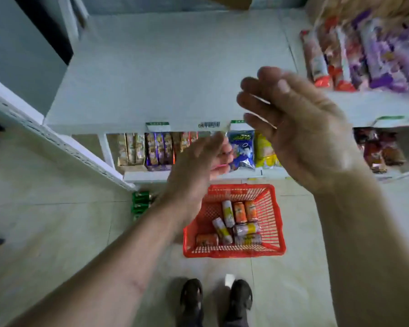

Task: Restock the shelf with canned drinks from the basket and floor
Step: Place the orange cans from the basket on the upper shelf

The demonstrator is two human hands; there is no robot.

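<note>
1. Looking down from the head camera, a red basket (273, 208) sits on a pale tiled floor (57, 220) and serves as the landmark for everything else.
2. Inside the basket lie several canned drinks (239, 223) on their sides, orange ones and white-and-yellow ones, bunched toward its middle and near wall.
3. Left of the basket, against the base of a white upright, a cluster of green cans (141, 204) stands on the floor.
4. Beyond the basket rises a white shelf (163, 74); its top board is bare across the wide stretch directly above the basket, with price tags along its front lip.
5. Up and to the right of the basket, that same level carries a row of red and purple snack packs (354, 55), blurred.
6. Just behind the basket, the lower level holds boxed biscuits (131, 149), a blue bag (242, 149) and a yellow bag (265, 152).
7. Above the basket's far left corner the left hand (194, 166) hangs with fingers loosely spread, grasping nothing.
8. Higher and right of the basket the right hand (300, 128) is raised near the shelf's front edge, palm toward the camera, fingers relaxed and apart, also empty.
9. Nearer than the basket, two black shoes (216, 300) stand on the tiles.
10. Floor on the basket's right and near sides lies clear; on its left, the slanted perforated shelf rail (57, 142) narrows the room.
</note>
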